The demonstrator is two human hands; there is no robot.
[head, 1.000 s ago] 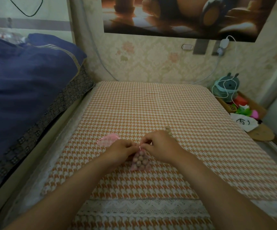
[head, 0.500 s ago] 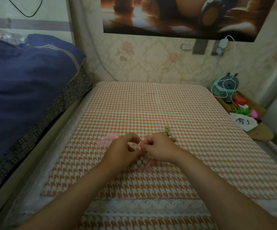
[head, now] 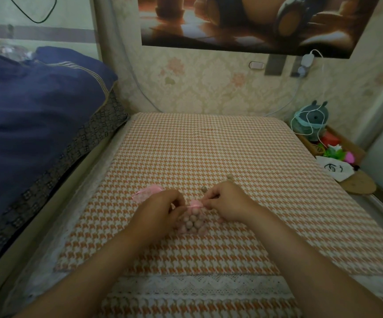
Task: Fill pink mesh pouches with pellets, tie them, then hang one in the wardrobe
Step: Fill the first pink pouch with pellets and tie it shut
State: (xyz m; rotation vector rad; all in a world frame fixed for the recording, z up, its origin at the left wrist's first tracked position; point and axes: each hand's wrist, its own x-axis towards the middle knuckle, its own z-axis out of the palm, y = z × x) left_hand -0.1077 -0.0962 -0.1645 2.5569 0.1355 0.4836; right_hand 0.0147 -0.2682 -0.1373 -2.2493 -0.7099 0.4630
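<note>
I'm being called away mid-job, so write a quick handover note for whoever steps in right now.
Left hand and right hand each pinch the pink drawstring at the neck of the filled pouch, on the checked cloth.
Second pouch lies behind the left hand; loose pellets beyond the right.
Done: one pouch filled.
Left: finish its tie, second pouch, hang one in the wardrobe.

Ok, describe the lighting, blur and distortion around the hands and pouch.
Head view: dim, warm, flat light, no glare; wide-angle lens bows the poster and mattress edges; left hand, right hand and filled pouch look soft, the pinched ribbon barely resolved.
</note>
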